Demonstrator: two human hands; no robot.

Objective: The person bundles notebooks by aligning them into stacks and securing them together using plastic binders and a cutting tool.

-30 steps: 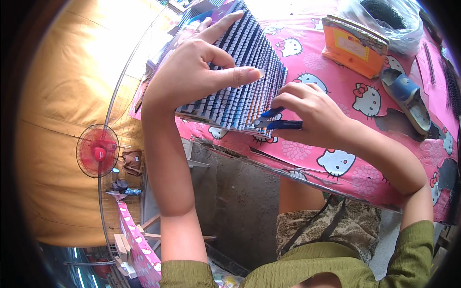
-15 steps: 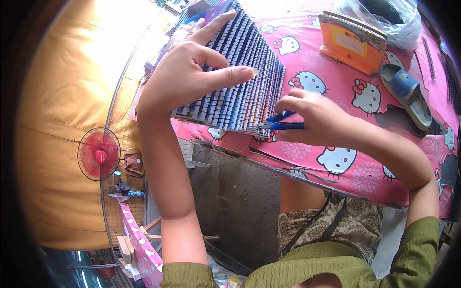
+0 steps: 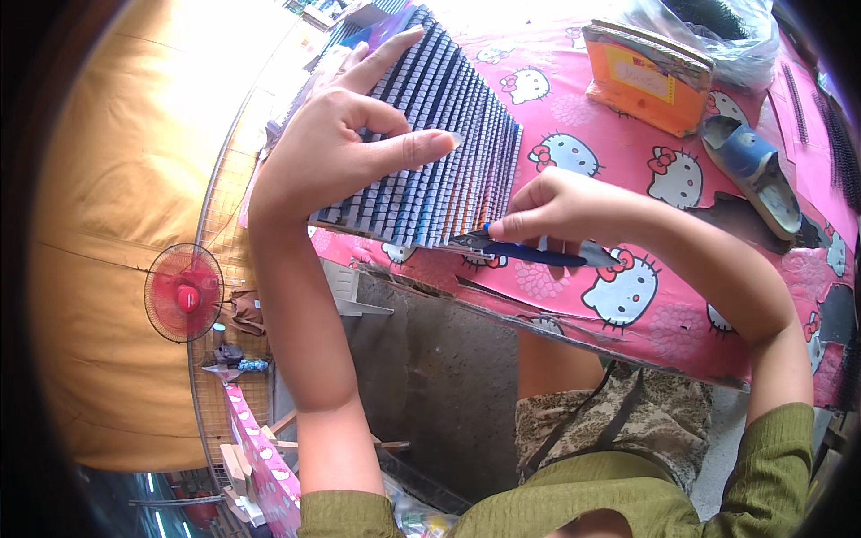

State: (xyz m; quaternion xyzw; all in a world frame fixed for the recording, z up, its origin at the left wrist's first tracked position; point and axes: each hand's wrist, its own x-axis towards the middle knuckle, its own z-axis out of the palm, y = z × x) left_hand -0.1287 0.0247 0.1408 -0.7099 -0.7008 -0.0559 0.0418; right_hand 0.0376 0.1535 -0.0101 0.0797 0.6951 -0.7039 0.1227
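A thick stack of what look like spiral-bound notebooks (image 3: pixel 430 161) sits at the table's near left, its rows of coiled spines facing up. Across its left side lies my left hand (image 3: pixel 345 134), thumb and fingers spread apart; some fingertips are hidden past the far side. My right hand (image 3: pixel 556 211) is closed around blue-handled cutting pliers (image 3: pixel 529 254). Their metal jaws touch or nearly touch the stack's near right corner; I cannot make out what lies between them.
The table has a pink cartoon-cat cover (image 3: pixel 574 108), torn in places. Farther right are an orange-fronted block (image 3: pixel 641 85), a blue sandal (image 3: pixel 753 170), a plastic bag (image 3: pixel 749 58) with black coils, and loose black coils (image 3: pixel 839 148). A red fan (image 3: pixel 185 293) stands left.
The pliers have turned in my right hand so the handles lie flatter and point right. My right hand has risen slightly over them. My left hand keeps its place on the stack.
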